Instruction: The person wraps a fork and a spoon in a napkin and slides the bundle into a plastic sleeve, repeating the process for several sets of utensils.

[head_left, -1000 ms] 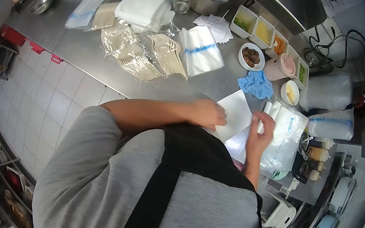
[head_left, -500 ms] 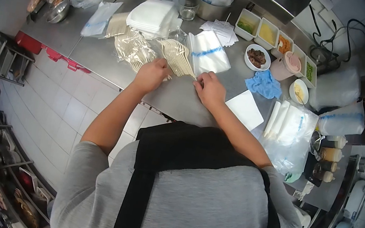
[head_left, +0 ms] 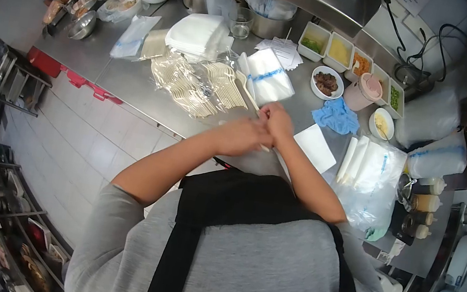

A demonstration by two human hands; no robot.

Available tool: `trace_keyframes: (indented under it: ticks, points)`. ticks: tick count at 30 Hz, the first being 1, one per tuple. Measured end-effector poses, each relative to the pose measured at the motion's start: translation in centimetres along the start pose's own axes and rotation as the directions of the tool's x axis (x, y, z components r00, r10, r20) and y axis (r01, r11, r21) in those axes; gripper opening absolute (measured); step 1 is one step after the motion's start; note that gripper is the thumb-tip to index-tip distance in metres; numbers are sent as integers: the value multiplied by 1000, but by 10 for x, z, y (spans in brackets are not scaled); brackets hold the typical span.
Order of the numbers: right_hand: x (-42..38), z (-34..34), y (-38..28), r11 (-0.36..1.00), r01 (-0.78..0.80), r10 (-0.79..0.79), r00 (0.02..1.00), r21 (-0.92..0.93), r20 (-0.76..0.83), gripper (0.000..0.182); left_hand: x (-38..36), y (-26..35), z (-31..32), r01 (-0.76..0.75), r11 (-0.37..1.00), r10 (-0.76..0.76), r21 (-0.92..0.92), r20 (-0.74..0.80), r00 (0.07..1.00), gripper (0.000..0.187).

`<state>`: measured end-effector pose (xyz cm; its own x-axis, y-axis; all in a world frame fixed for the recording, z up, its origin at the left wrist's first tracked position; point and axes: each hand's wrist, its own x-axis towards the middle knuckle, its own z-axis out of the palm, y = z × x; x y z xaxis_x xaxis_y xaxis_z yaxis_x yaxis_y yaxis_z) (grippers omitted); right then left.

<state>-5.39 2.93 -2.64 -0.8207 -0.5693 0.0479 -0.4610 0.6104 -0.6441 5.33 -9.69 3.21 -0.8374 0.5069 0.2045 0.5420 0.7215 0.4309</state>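
My left hand (head_left: 241, 137) meets my right hand (head_left: 276, 125) above the steel counter (head_left: 187, 128). The fingers of my right hand are pinched round a pale piece of cutlery (head_left: 249, 95) that slants up and left. My left hand's fingers are blurred and partly overlap the right hand; a light tip shows below them, and what they hold cannot be made out. To the left of the hands lie rows of pale cutlery (head_left: 227, 89) and more of it in clear wrap (head_left: 185, 84). Folded plastic bags with blue print (head_left: 270, 77) lie just behind my right hand.
White napkins (head_left: 199, 36) are stacked behind the cutlery. Right of my hands are a white sheet (head_left: 314, 148), a blue cloth (head_left: 336, 114), a bowl of meat (head_left: 325, 82), a pink-topped tub (head_left: 364, 92) and plastic bags (head_left: 373, 168). A person stands at the far upper left.
My left hand has left the cutlery and moved right to meet my right hand. My right hand now has a piece of cutlery between its fingers. The view has shifted slightly.
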Motion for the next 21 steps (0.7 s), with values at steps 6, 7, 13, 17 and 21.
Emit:
trace_keyframes:
  ticks: [6,7,13,17,21]
  points:
    - [-51,-76,73,957,-172,111,962,235,251,20,24,2,63,8,999,5,-50,257,967,16]
    - [-57,-85,83,921,-285,199,930,267,309,19,26,1,64,-5,998,20,-62,251,968,17]
    - [-70,-88,62,995,73,-80,990,-62,-115,22,-1,-20,49,86,994,-101,-72,-241,965,31]
    - [-58,-60,37,948,110,-159,976,-298,-146,23,-17,-31,30,160,980,-192,-114,-374,907,34]
    - [-47,-53,37,955,-44,22,997,-292,-78,19,-24,-32,18,216,972,-234,-93,-469,851,36]
